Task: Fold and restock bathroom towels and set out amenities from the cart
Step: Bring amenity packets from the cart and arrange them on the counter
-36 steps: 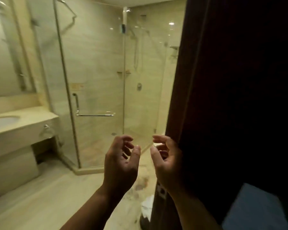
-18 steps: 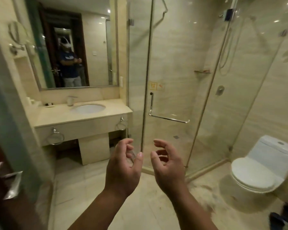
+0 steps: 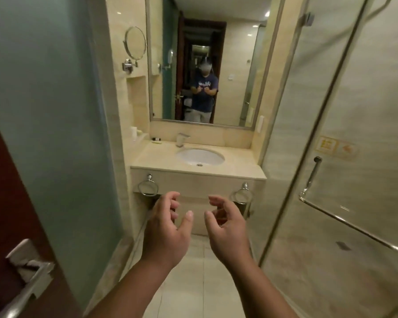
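Note:
My left hand (image 3: 167, 228) and my right hand (image 3: 228, 228) are raised side by side in front of me, palms facing each other, fingers loosely curled, holding nothing. Straight ahead stands the beige vanity counter (image 3: 152, 161) with a white oval sink (image 3: 200, 156). Two bare chrome towel rings hang on its front, the left ring (image 3: 148, 187) and the right ring (image 3: 243, 193). A small tray of amenity bottles (image 3: 157, 140) and a white cup (image 3: 133, 133) sit at the counter's back left. No towels or cart are in view.
A glass shower enclosure with a chrome bar handle (image 3: 345, 216) fills the right side. A frosted glass panel (image 3: 55, 134) and a dark wooden door with a lever handle (image 3: 25, 283) stand close on my left. The wall mirror (image 3: 207, 65) reflects a person.
The view has swung left from the shower and toilet to face the vanity squarely. My empty hands stayed raised in front of me in the same pose.

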